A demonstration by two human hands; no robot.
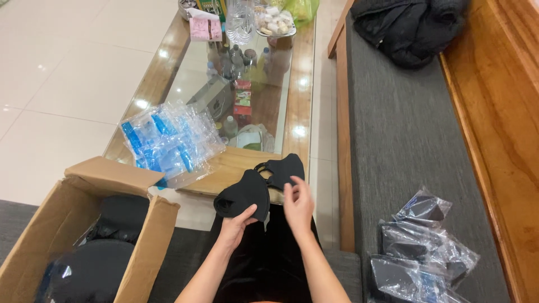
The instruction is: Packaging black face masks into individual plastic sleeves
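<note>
Left hand: clenched on the near edge of a black mask, held up over the lap.
Right hand: fingers spread and loose, just right of that mask, touching a second black mask behind it.
Bench: glass-topped, wood-framed, straight ahead.
Empty blue-printed wrappers: heaped on the near left corner of the bench.
Cardboard box: open, near left, dark stock inside.
Bagged masks: on the grey sofa, near right.

Single head-worn view, looking steeply down, close over lap, facing table, sofa at right
</note>
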